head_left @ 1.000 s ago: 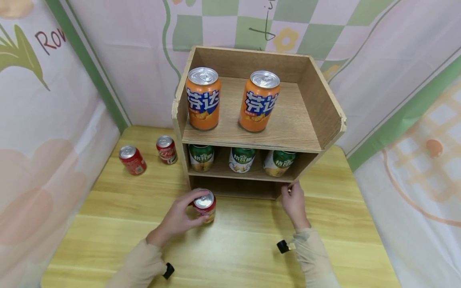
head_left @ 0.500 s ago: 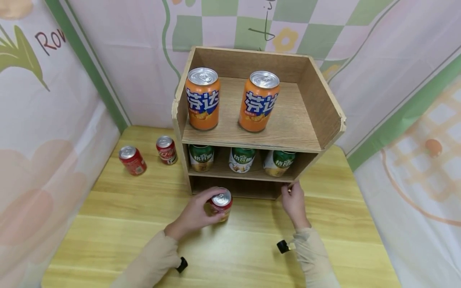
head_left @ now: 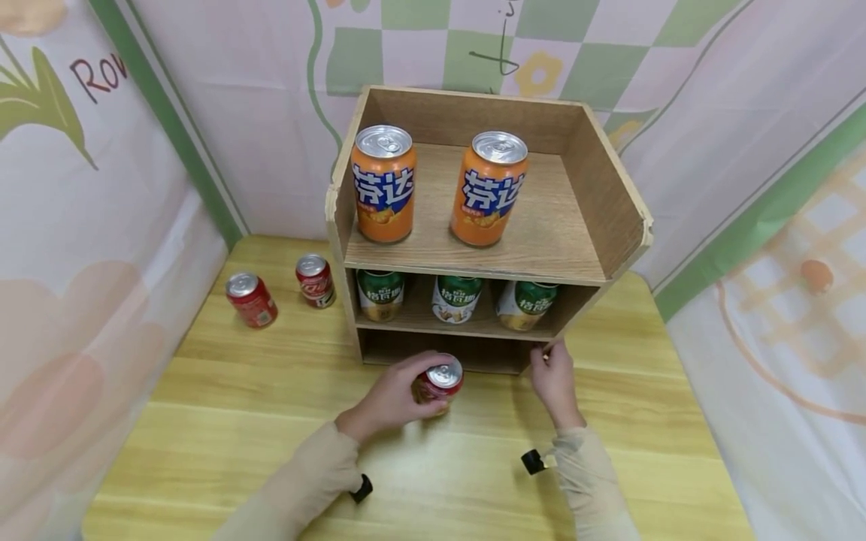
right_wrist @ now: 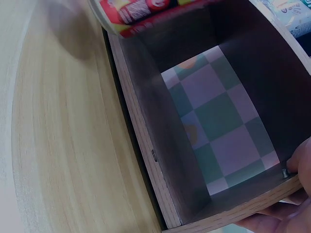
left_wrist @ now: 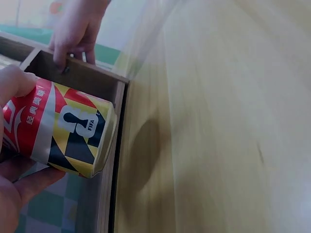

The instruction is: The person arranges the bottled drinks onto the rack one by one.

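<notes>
My left hand (head_left: 392, 398) grips a red soda can (head_left: 443, 376) in front of the wooden shelf's (head_left: 473, 259) bottom compartment. Yellow and black patches and a FIFA mark show low on this can (left_wrist: 80, 124) in the left wrist view, where its shadow falls on the table apart from it. At the shelf's lower right, my right hand (head_left: 555, 379) pinches the side panel (right_wrist: 243, 208). Its thumb (right_wrist: 302, 158) lies on the inner face near a small metal peg, with other fingers outside. The bottom compartment's back is open onto checkered cloth.
Two orange soda cans (head_left: 383, 188) (head_left: 489, 191) stand on the top shelf. Green-topped cans (head_left: 457, 299) line the middle one. Two more red cans, one at the far left (head_left: 252, 300) and one nearer the shelf (head_left: 315, 282), stand on the table (head_left: 271, 391). Patterned cloth surrounds the table.
My left hand has carried the red soda can rightward along the shelf's front, from the left end toward the middle. My right hand has stayed at the side panel.
</notes>
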